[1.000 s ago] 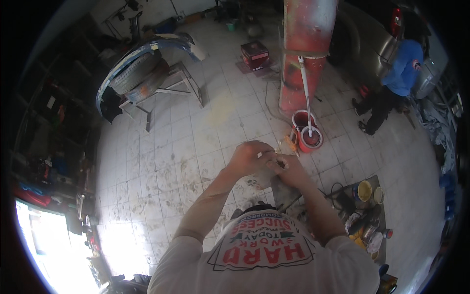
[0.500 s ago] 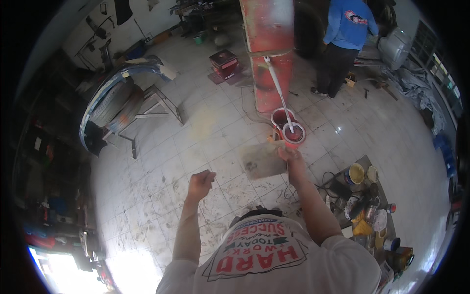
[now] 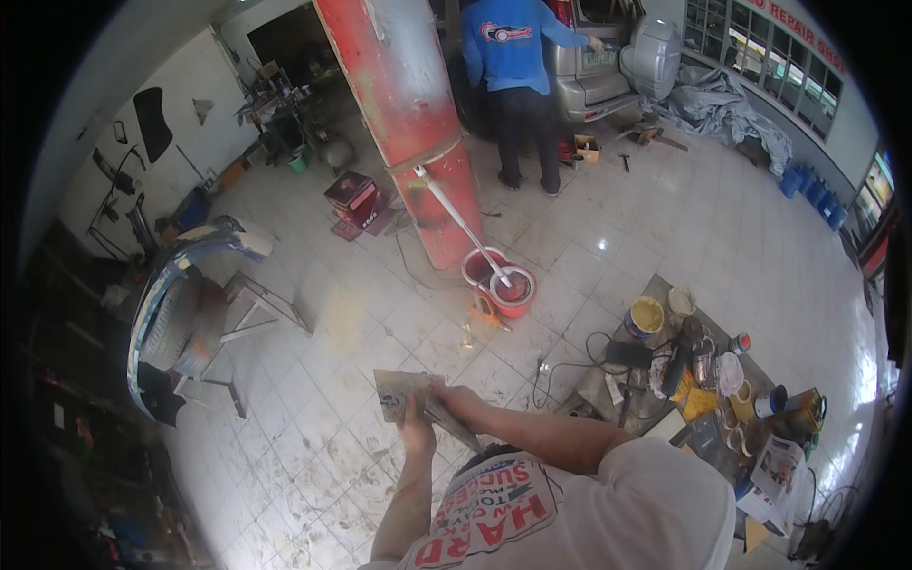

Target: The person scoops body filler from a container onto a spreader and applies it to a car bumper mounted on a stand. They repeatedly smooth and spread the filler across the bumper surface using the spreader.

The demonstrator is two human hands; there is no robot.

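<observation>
Just in front of my waist, my left hand [image 3: 416, 429] is closed on a thin, flat, grey rectangular plate [image 3: 404, 388] with smears on its face. Fingers curled, my right hand [image 3: 460, 403] is closed at the plate's right side. Below the right hand, a narrow greyish strip [image 3: 452, 427] slants down toward my waist. I cannot tell whether it is part of the same plate or a second piece.
A floor mat at right bears an open can [image 3: 644, 317], tools and cables. Ahead, a mop [image 3: 461, 220] leans on a red pillar [image 3: 408, 104] from a red bucket [image 3: 514, 293]. A person in blue [image 3: 513, 57] stands by a vehicle [image 3: 598, 76]. A bumper [image 3: 152, 313] is at left.
My view has turned to the right. My hands, apart before with the plate in the right one, have come together, and the left hand now grips the plate too.
</observation>
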